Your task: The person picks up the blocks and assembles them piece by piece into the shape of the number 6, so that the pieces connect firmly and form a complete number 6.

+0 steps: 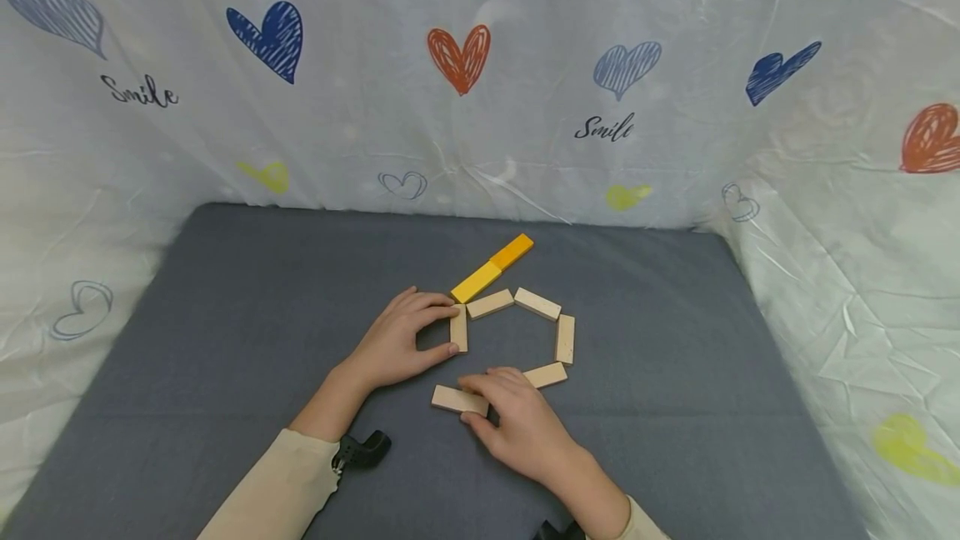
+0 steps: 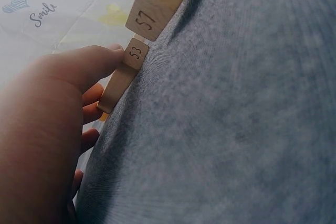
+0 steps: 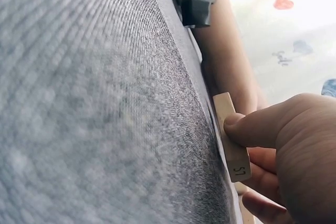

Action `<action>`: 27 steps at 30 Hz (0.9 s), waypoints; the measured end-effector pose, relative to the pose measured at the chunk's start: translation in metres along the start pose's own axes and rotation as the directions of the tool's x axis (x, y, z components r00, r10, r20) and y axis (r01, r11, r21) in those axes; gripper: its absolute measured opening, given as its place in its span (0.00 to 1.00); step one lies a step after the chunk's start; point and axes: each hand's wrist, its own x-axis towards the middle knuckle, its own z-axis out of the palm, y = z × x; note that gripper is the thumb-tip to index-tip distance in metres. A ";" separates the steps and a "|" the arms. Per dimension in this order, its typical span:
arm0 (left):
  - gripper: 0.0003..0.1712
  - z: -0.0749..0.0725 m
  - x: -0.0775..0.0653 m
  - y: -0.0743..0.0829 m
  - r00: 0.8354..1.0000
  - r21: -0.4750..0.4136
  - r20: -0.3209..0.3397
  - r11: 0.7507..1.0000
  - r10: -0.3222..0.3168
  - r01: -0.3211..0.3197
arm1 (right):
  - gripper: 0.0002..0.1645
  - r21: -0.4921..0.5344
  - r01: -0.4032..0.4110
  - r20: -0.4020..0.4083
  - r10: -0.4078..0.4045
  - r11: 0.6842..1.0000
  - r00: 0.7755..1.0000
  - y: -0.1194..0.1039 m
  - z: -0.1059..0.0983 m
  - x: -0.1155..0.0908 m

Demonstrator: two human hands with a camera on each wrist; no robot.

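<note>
My left hand pinches a plain wooden block at its two ends, thumb at the near end. In the left wrist view, that wooden block's end reads 53. Nearer to me, my right hand grips another wooden block between thumb and fingers; the right wrist view shows 57 on this block's end. Beyond the right fingers lies a wooden block, partly hidden by the hand. From the left-hand block, a bent row runs over an upper-left block, an upper-right block and a right-side block.
A yellow block and an orange block lie end to end, slanting away from the row's upper left corner. Dark grey cloth covers the table. Behind it hangs a white curtain printed with hearts. Each wrist carries a black device.
</note>
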 end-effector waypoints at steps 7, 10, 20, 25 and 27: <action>0.34 0.000 0.000 0.001 1.000 0.004 -0.003 1.000 -0.001 0.001 | 0.26 0.004 0.000 -0.030 0.000 1.000 1.000 0.000 0.000 0.000; 0.34 -0.001 0.000 0.001 1.000 0.005 -0.007 1.000 0.006 -0.006 | 0.26 0.007 0.002 -0.045 -0.002 1.000 0.999 0.000 0.000 0.000; 0.34 -0.001 0.000 0.001 1.000 -0.003 0.002 1.000 -0.003 0.003 | 0.27 0.008 -0.009 -0.096 0.010 1.000 0.995 0.002 -0.001 -0.001; 0.34 0.000 0.001 0.000 1.000 -0.002 0.006 1.000 -0.002 0.002 | 0.29 0.000 -0.013 -0.129 0.013 1.000 0.992 0.004 -0.001 0.000; 0.34 0.000 0.000 0.000 1.000 0.001 0.006 1.000 -0.001 0.001 | 0.29 -0.007 -0.022 -0.135 0.021 1.000 0.991 0.004 -0.001 0.000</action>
